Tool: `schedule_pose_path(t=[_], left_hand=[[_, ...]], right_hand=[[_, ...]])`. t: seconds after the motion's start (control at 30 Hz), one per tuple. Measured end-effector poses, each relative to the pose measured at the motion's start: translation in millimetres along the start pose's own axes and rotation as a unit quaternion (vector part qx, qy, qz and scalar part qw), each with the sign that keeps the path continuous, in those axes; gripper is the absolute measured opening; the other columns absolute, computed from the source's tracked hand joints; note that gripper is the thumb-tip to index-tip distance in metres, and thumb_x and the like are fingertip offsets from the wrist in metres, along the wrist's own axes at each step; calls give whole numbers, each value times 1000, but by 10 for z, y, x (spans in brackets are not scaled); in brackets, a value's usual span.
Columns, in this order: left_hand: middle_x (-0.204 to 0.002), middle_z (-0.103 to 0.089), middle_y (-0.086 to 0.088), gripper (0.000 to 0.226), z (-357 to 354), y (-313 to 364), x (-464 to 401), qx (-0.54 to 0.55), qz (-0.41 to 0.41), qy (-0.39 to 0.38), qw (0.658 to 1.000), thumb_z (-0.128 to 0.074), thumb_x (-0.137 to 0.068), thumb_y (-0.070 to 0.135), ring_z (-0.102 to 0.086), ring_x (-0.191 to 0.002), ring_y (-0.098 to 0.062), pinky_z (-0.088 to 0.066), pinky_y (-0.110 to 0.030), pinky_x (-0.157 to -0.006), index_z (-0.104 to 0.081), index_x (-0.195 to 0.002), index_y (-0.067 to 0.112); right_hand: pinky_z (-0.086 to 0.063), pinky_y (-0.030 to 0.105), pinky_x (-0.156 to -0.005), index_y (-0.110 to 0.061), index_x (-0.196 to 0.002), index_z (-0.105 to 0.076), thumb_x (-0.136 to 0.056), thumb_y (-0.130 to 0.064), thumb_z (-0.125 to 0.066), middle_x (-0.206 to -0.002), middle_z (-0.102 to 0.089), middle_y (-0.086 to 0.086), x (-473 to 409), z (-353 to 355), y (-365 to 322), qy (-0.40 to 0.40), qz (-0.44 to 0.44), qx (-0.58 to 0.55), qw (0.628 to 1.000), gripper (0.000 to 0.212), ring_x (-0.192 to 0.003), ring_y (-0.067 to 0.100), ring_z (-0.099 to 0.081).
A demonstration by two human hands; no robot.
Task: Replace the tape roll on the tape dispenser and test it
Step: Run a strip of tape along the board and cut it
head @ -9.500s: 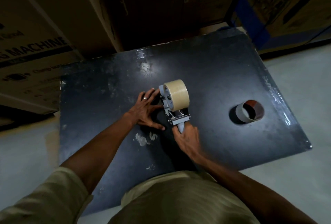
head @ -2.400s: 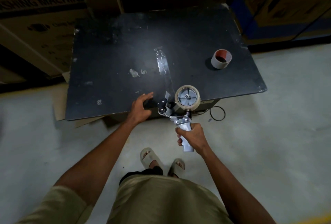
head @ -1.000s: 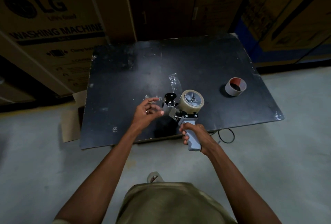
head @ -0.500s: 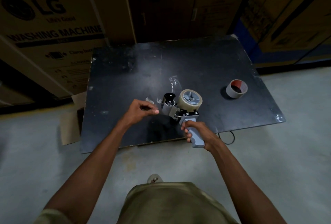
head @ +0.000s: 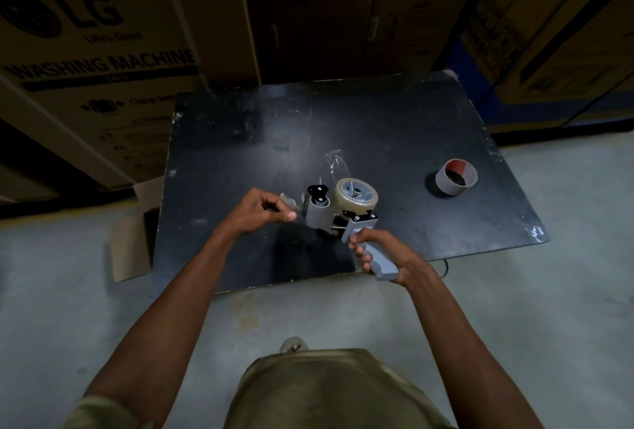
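Observation:
My right hand (head: 384,252) grips the grey handle of the tape dispenser (head: 338,217), held above the near part of the black table (head: 394,120). A full beige tape roll (head: 356,193) sits on the dispenser's hub. My left hand (head: 262,211) is just left of the dispenser's grey roller, fingers pinched on a small crumpled bit of clear tape (head: 290,202). A strip of clear tape (head: 336,163) lies stuck on the table behind the dispenser. The empty cardboard tape core (head: 456,176) stands on the table at the right.
Large cardboard appliance boxes (head: 92,61) stand behind and left of the table, more boxes at the back right. A flat cardboard piece (head: 132,240) lies on the floor at the table's left. A black cable loop (head: 444,265) shows under the table's near right edge.
My left hand has closed from spread fingers into a pinch on the bit of clear tape beside the roller. The dispenser stays raised in my right hand, shifted slightly.

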State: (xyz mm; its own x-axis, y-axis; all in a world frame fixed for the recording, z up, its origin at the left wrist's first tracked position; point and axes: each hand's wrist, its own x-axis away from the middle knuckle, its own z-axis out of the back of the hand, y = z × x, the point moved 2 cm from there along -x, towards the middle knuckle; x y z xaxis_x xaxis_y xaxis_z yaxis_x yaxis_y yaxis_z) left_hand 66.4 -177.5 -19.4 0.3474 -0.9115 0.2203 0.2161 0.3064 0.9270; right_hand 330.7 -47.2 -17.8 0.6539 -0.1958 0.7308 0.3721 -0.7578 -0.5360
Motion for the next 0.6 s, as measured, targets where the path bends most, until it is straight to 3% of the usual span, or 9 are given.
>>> schedule_pose_path(t=[0.17, 0.3, 0.37, 0.43, 0.53, 0.6], left_hand=[[-84, -79, -8, 18, 217, -168, -16, -13, 27, -6, 1000, -86, -72, 18, -68, -79, -8, -53, -22, -79, -80, -83, 5], [-93, -80, 1, 22, 338, -58, -208, -2, 40, -42, 998, -85, -75, 10, -69, -92, -6, -55, -14, -86, -79, -95, 15], [-99, -78, -11, 35, 420, -45, -284, 24, 55, -49, 997, -93, -62, 31, -69, -93, -14, -56, -18, -85, -81, -91, 16], [-96, -78, -12, 54, 477, -70, -346, 43, 77, -66, 994, -96, -41, 55, -70, -88, -11, -58, -22, -82, -83, -82, 21], [-97, -79, -8, 63, 533, -24, -446, 85, 112, -89, 986, -95, -36, 59, -71, -92, -13, -58, -29, -88, -83, -85, 21], [-95, -79, -4, 53, 568, 21, -520, 98, 125, -82, 984, -94, -46, 54, -71, -96, -15, -55, -37, -96, -83, -87, 21]], right_hand=[[-42, 17, -38, -8, -75, -63, -87, -12, -63, -61, -54, 1, -47, -55, -12, 28, -29, -24, 999, 12, -40, 5, -48], [-42, 17, -37, -9, -75, -62, -91, -12, -58, -59, -53, -1, -84, -121, -95, 29, -35, -25, 999, 17, -39, 4, -47], [-42, 17, -37, -8, -77, -62, -93, -11, -56, -60, -52, -1, -80, -153, -153, 31, -26, -17, 999, 18, -39, 4, -46], [-41, 16, -38, -7, -77, -61, -94, -11, -55, -60, -51, -1, -63, -177, -202, 26, -20, -12, 999, 19, -39, 4, -45], [-40, 14, -37, -6, -76, -61, -94, -12, -55, -59, -51, -1, -33, -182, -279, 15, -31, -2, 999, 20, -38, 3, -44], [-39, 14, -37, -7, -76, -61, -91, -12, -56, -59, -51, -2, -5, -160, -331, 2, -44, 11, 999, 17, -38, 3, -43]])
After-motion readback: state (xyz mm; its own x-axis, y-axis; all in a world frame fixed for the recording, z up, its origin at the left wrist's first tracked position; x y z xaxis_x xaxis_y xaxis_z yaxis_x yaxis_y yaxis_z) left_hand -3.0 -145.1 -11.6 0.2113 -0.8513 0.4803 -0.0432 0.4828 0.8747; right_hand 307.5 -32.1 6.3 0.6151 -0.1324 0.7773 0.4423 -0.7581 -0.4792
